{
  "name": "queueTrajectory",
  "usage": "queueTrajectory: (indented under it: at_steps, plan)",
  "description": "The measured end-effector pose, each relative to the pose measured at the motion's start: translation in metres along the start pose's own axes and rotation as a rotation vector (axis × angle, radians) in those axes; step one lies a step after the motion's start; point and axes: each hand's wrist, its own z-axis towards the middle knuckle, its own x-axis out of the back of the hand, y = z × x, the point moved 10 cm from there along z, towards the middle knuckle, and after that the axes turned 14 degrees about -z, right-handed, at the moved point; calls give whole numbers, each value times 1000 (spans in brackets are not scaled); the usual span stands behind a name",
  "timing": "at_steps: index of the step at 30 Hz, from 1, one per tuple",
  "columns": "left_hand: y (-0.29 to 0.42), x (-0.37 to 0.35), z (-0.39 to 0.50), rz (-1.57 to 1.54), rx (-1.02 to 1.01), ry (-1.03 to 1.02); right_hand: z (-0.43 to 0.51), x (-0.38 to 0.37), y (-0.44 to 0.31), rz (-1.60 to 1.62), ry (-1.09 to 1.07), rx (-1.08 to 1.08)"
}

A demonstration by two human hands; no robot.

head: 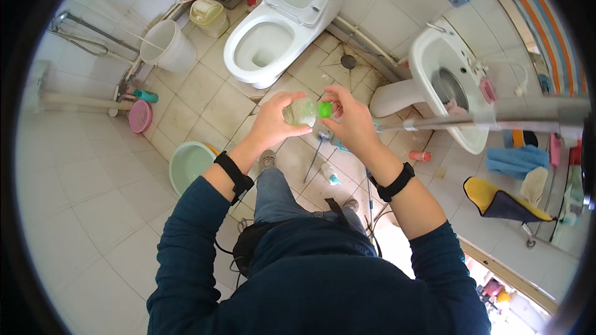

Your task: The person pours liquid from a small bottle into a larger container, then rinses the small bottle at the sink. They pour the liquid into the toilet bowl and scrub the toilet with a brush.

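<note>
My left hand [277, 118] is wrapped around a clear plastic bottle [300, 112], its neck turned towards the right. Between the fingertips of my right hand [348, 116] is a bright green cap [324, 110], right at the bottle's mouth. Whether the cap still touches the neck I cannot tell. Both hands are raised in front of me, above the tiled floor. Beyond them stands a white toilet [260, 51] with its lid and seat up.
A washbasin [421, 56] holding a metal bowl [449, 86] is on the right, behind a metal pole [465, 123]. On the floor are a pale green basin [191, 167], a white bucket [174, 46], a lidded bin [209, 16], a toilet brush [323, 137] and a pump bottle [330, 174].
</note>
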Motion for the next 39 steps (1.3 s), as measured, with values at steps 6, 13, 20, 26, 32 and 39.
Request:
queueTrajectory:
  at_steps: [6, 13, 20, 26, 32, 39]
  plan:
    - [-32, 101, 19, 84, -5, -27, 85, -63, -78, -212, -64, 334]
    - [-41, 143, 38, 97, -1, -17, 129, -86, -100, -287, -199, 440]
    - [-9, 152, 51, 172, -40, 55, 147, -65, -90, -351, -169, 68]
    - [12, 146, 57, 102, -88, 133, 134, -46, -98, -346, -65, 264]
    - [26, 135, 60, 172, -158, 196, 129, -42, -73, -359, 27, 131]
    - [20, 117, 64, 300, -204, 350, 135, -56, -28, -420, -57, -253]
